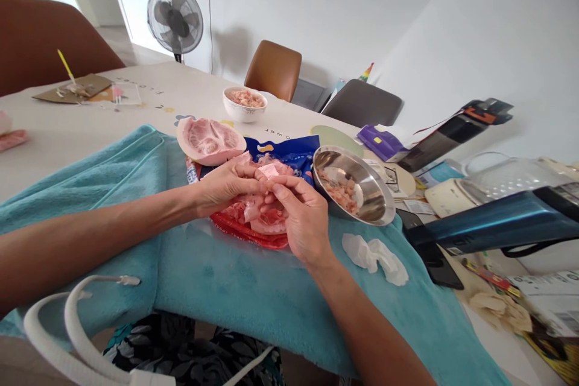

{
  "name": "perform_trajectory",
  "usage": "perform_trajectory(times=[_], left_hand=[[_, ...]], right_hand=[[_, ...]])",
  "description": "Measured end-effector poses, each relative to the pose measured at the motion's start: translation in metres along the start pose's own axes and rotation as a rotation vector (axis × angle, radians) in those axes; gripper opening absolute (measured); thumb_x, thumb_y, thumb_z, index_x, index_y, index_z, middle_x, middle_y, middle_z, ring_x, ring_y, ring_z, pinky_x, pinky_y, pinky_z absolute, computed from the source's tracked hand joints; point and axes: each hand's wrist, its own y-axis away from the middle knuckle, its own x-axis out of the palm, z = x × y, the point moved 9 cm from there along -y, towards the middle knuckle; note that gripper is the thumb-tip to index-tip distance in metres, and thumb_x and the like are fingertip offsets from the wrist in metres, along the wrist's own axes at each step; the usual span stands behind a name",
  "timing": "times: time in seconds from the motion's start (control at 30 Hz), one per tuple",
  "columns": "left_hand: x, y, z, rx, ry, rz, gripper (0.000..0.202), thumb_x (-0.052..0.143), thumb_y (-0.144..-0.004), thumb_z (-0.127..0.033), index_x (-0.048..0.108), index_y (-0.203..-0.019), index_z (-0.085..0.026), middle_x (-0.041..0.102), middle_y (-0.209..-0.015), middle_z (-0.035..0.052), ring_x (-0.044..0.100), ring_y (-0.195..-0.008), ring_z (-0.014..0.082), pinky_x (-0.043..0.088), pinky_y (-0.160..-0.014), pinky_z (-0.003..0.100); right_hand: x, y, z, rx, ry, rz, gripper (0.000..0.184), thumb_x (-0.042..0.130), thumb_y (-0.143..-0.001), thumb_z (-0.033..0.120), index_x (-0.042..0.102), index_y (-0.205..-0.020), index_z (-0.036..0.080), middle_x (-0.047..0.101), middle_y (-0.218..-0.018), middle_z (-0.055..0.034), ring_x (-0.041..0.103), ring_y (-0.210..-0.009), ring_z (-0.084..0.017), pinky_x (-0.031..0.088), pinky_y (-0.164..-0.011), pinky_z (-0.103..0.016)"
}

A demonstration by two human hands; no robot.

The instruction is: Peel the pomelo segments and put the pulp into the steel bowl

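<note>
My left hand and my right hand meet over an open bag. Their fingers pinch a small pomelo piece with pale membrane on it. Beneath them, pink peel and membrane scraps lie on the red and blue plastic bag. Just behind my left hand rests a large section of pomelo in its thick rind, cut side up. A steel bowl, tilted toward me, holds loose pomelo flesh to the right of my right hand.
A white bowl of pomelo flesh stands farther back. Crumpled tissue lies on the teal towel. Bottles, including a blue one, and a black phone crowd the right. White cables cross the lower left.
</note>
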Motion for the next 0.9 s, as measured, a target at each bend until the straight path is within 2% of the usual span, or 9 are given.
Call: perform_trajectory(times=[0.1, 0.23, 0.37, 0.6, 0.73, 0.9], left_hand=[[-0.001, -0.002, 0.001, 0.007, 0.080, 0.004, 0.009, 0.082, -0.069, -0.018, 0.074, -0.069, -0.012, 0.071, -0.064, 0.0026, 0.065, -0.058, 0.0097, 0.051, -0.058, 0.017], [0.005, -0.005, 0.000, 0.026, 0.117, 0.096, 0.009, 0.077, -0.075, -0.018, 0.073, -0.068, -0.012, 0.071, -0.065, 0.0044, 0.067, -0.062, 0.0120, 0.054, -0.063, 0.019], [0.013, -0.003, -0.003, 0.026, 0.160, 0.150, 0.005, 0.072, -0.077, -0.015, 0.076, -0.075, -0.013, 0.072, -0.065, 0.0046, 0.068, -0.062, 0.0128, 0.056, -0.065, 0.021], [0.015, -0.001, 0.003, -0.060, 0.245, 0.130, 0.006, 0.071, -0.072, -0.012, 0.076, -0.075, -0.010, 0.072, -0.067, 0.0064, 0.069, -0.064, 0.0146, 0.056, -0.067, 0.022], [0.008, -0.001, 0.005, -0.067, 0.227, 0.057, 0.005, 0.073, -0.067, -0.011, 0.075, -0.072, -0.009, 0.072, -0.066, 0.0062, 0.068, -0.065, 0.0140, 0.055, -0.066, 0.021], [-0.008, -0.001, 0.000, -0.072, 0.193, -0.117, 0.009, 0.074, -0.059, -0.007, 0.066, -0.058, -0.012, 0.063, -0.056, -0.0014, 0.053, -0.049, 0.0050, 0.043, -0.048, 0.014]], right_hand=[[0.007, -0.002, -0.010, 0.111, -0.182, 0.041, 0.010, 0.077, -0.072, 0.026, 0.075, -0.079, 0.020, 0.068, -0.067, 0.0028, 0.062, -0.060, -0.008, 0.056, -0.059, -0.020], [0.013, -0.002, -0.021, 0.231, -0.318, 0.062, 0.012, 0.080, -0.068, 0.024, 0.075, -0.077, 0.018, 0.067, -0.064, 0.0024, 0.060, -0.056, -0.008, 0.056, -0.056, -0.018], [0.014, 0.001, -0.020, 0.253, -0.361, 0.055, 0.011, 0.080, -0.068, 0.023, 0.075, -0.075, 0.018, 0.066, -0.061, 0.0028, 0.059, -0.053, -0.007, 0.055, -0.055, -0.017], [0.015, 0.005, -0.012, 0.239, -0.325, 0.039, 0.008, 0.078, -0.070, 0.024, 0.074, -0.074, 0.019, 0.066, -0.058, 0.0034, 0.061, -0.049, -0.007, 0.051, -0.052, -0.017], [0.011, 0.004, -0.008, 0.220, -0.262, 0.023, 0.007, 0.076, -0.071, 0.023, 0.072, -0.074, 0.018, 0.066, -0.058, 0.0036, 0.060, -0.048, -0.007, 0.049, -0.052, -0.018], [-0.001, 0.001, 0.001, 0.134, -0.238, -0.063, 0.007, 0.074, -0.072, 0.022, 0.069, -0.076, 0.018, 0.066, -0.061, 0.0035, 0.059, -0.052, -0.008, 0.050, -0.052, -0.019]])
